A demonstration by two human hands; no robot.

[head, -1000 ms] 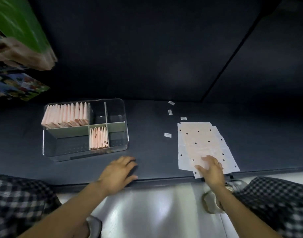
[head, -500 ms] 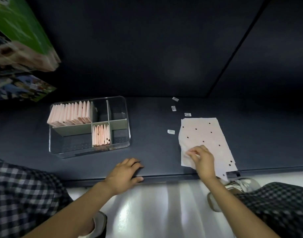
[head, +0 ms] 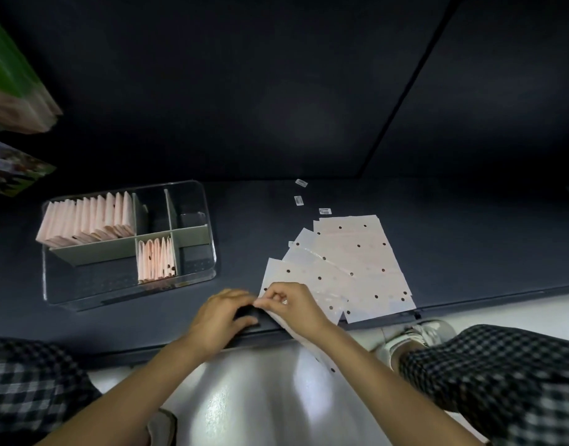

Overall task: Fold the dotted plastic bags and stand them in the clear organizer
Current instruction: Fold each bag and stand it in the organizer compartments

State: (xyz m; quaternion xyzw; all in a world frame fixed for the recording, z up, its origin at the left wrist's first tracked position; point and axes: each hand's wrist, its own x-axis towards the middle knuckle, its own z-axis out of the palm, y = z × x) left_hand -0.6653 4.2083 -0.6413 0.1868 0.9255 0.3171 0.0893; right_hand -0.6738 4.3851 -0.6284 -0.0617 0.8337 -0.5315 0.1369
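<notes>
Bare dark shelf [head: 244, 252] between clear organizer [head: 209, 252] and fanned dotted bags [head: 357, 252]: open lane. Three small labels [head: 298, 200] lie behind the bags. Organizer's near-left compartment [head: 90, 278] and right cells open; folded bags [head: 86, 220] fill the back-left.

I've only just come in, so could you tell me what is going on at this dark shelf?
A person in checked trousers is working through a fanned pile of flat, pale, black-dotted plastic bags on the dark shelf. The right hand pinches the near corner of one bag, which hangs over the shelf's front edge, and the left hand meets it there. To the left, the clear divided organizer already holds folded bags upright in two compartments. A few small white labels lie behind the pile.
</notes>
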